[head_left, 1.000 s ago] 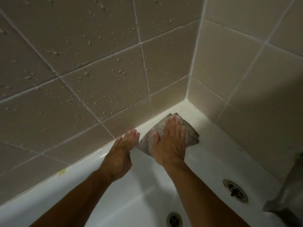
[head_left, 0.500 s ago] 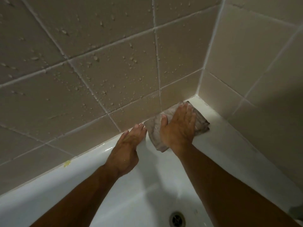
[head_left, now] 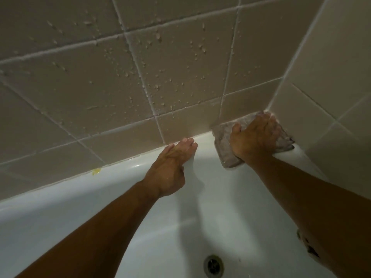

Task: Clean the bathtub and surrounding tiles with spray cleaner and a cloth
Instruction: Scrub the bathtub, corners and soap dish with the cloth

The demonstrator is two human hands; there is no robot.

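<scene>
Most tiles (head_left: pixel 180 63) above the hands are beaded with droplets, unwiped. The cloth (head_left: pixel 226 149) is pressed flat into the bathtub (head_left: pixel 100 197) corner by the right hand (head_left: pixel 255 137); the rim is braced by the flat left hand (head_left: pixel 170 169).

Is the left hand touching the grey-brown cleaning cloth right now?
Apart. The head view shows bare white tub rim between the left hand and the grey-brown cleaning cloth; only the right hand presses it.
</scene>
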